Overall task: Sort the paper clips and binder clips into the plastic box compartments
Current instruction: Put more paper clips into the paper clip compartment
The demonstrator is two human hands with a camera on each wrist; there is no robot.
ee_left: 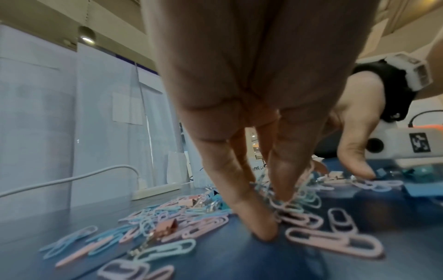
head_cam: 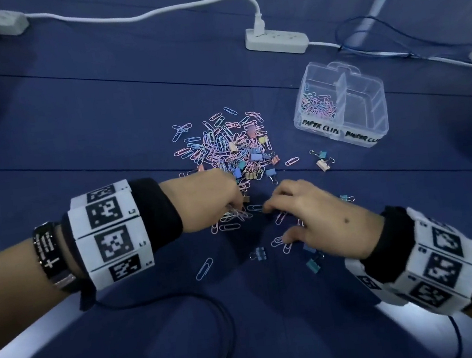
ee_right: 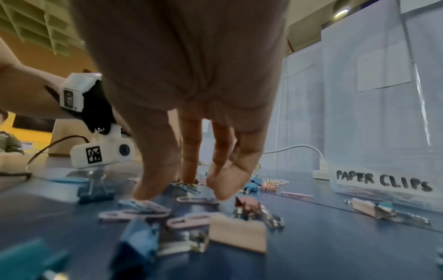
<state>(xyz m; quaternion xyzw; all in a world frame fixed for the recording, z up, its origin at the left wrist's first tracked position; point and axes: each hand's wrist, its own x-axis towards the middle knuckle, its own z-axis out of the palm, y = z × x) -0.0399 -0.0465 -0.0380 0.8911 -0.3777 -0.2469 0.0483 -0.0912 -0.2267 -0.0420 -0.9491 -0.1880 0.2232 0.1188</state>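
A heap of pastel paper clips mixed with binder clips (head_cam: 225, 147) lies on the blue cloth. My left hand (head_cam: 236, 206) is at the heap's near edge and its fingers pinch a bunch of pink and blue paper clips (ee_left: 291, 200). My right hand (head_cam: 275, 221) is spread just to the right, fingertips down on the cloth. Its thumb (ee_right: 148, 189) rests on a loose paper clip (ee_right: 143, 205), and it grips nothing. The clear plastic box (head_cam: 369, 122) stands at the far right. Paper clips (head_cam: 316, 106) lie in its left compartment, labelled PAPER CLIPS.
Loose binder clips (head_cam: 322, 160) lie between the heap and the box, and more lie under and near my right palm (head_cam: 313, 265). A white power strip (head_cam: 276, 40) with its cable sits at the back. A black wire (head_cam: 214, 305) loops near the front edge.
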